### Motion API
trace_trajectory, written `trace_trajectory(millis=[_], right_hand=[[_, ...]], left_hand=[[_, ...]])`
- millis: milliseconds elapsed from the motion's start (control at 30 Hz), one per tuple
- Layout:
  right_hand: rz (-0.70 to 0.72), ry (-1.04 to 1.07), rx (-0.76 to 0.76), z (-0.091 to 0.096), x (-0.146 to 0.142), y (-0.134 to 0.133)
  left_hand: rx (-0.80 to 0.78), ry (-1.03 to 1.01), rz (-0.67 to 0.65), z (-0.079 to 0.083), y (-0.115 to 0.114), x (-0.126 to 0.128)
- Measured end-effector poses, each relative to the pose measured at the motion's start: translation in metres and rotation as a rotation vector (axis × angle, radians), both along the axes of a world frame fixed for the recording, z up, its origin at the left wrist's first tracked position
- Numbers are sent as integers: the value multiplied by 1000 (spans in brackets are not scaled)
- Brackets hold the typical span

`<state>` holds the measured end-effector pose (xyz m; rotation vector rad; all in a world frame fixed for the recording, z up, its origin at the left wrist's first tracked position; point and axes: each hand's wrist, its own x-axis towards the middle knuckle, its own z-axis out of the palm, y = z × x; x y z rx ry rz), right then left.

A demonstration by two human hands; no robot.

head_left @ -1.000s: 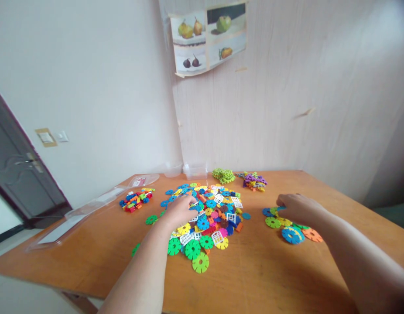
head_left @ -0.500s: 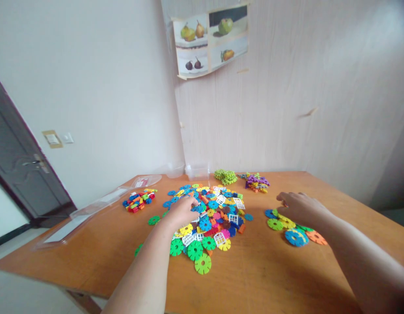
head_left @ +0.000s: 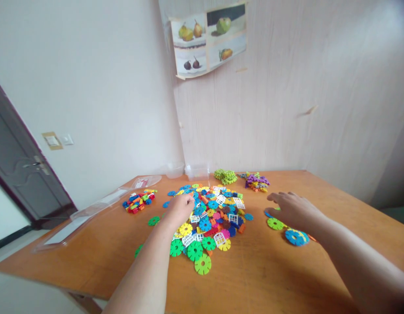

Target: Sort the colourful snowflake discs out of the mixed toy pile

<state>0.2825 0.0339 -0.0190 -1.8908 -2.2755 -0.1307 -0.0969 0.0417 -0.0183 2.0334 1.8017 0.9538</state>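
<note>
A big pile of coloured plastic discs and white window pieces (head_left: 211,218) lies in the middle of the wooden table (head_left: 261,270). My left hand (head_left: 180,208) rests on the pile's left side, fingers curled down onto the pieces; what they pinch, if anything, is hidden. My right hand (head_left: 293,208) hovers palm down, fingers stretched toward the pile, above a small group of discs: a green disc (head_left: 275,223) and a blue disc (head_left: 296,237) show beside it.
A heap of small coloured bricks (head_left: 138,201) lies at the left, by a clear plastic lid (head_left: 90,209). Two clear tubs (head_left: 197,171) stand by the wall. A green cluster (head_left: 225,176) and a purple-orange cluster (head_left: 257,181) sit behind the pile. Door at far left.
My right hand has lifted off the small disc group and slid left toward the pile, fingers opening. My left hand has edged a little farther into the pile.
</note>
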Motion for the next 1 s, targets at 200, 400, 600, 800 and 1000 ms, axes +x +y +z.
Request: trace_trajectory(millis=[200, 400, 600, 800, 1000], right_hand=[[162, 96, 106, 6, -26, -14], [389, 252, 181, 9, -66, -43], [524, 315, 146, 9, -86, -62], [545, 313, 123, 9, -90, -67], [478, 298, 101, 11, -84, -65]], left_hand=[[-2, -313, -56, 5, -7, 19], [-220, -647, -260, 14, -31, 51], [-403, -768, -462, 11, -47, 77], [-525, -852, -516, 6, -54, 92], [-515, -829, -524, 8, -55, 92]])
